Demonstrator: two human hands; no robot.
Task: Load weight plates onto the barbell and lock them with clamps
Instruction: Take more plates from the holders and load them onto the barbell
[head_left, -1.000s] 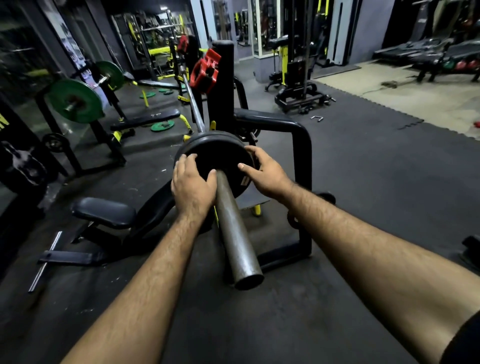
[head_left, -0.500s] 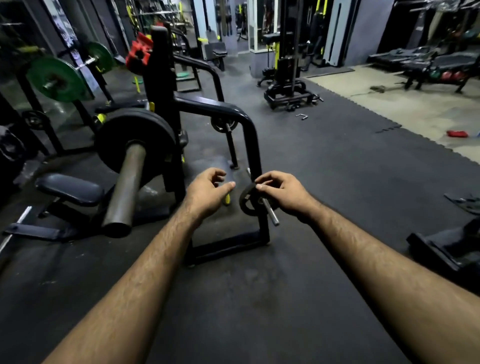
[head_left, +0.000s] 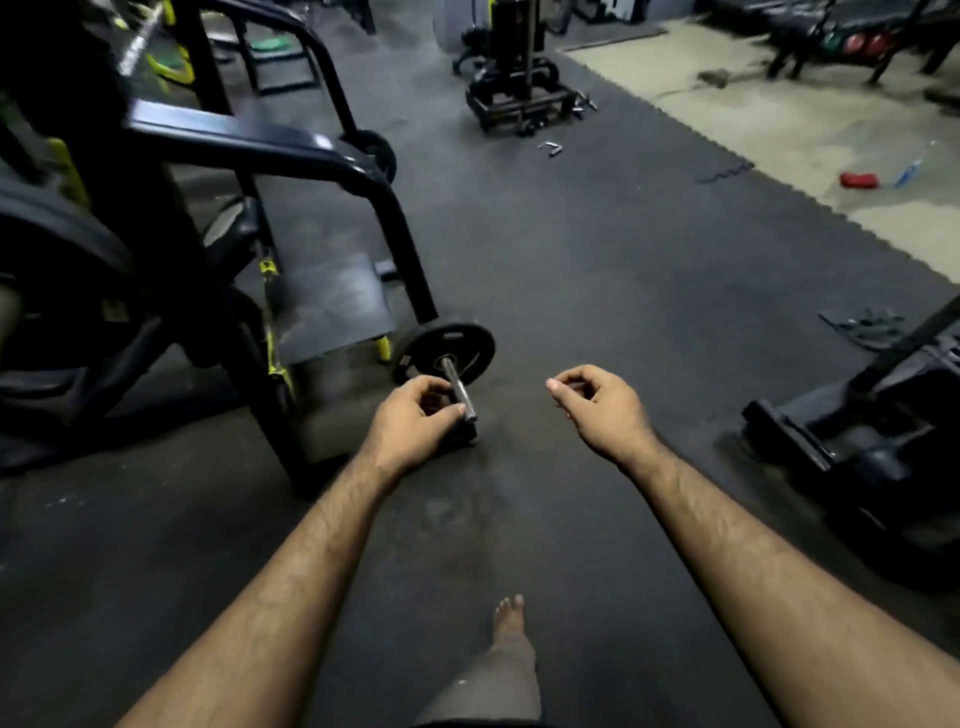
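Observation:
A small black weight plate (head_left: 441, 345) sits on a short metal storage peg (head_left: 458, 387) low on the black rack frame (head_left: 400, 228). My left hand (head_left: 415, 418) is curled beside the peg's free end, fingertips touching it, holding nothing. My right hand (head_left: 597, 405) hovers to the right of the peg with loosely curled fingers and is empty. A large black plate (head_left: 57, 260) hangs on the barbell at the far left, where only a sliver of the sleeve end shows at the frame edge. No clamp is near my hands.
My bare foot (head_left: 509, 613) stands on the dark rubber floor below my arms. A black machine base (head_left: 852, 447) lies at the right, and a cable machine base (head_left: 519, 98) is further back. Small metal parts (head_left: 550, 149) and a red object (head_left: 860, 180) lie on the floor.
My hands left the large plate on the barbell and dropped to the small plate's peg. The right hand let go of the peg and moved right; the left hand reached it.

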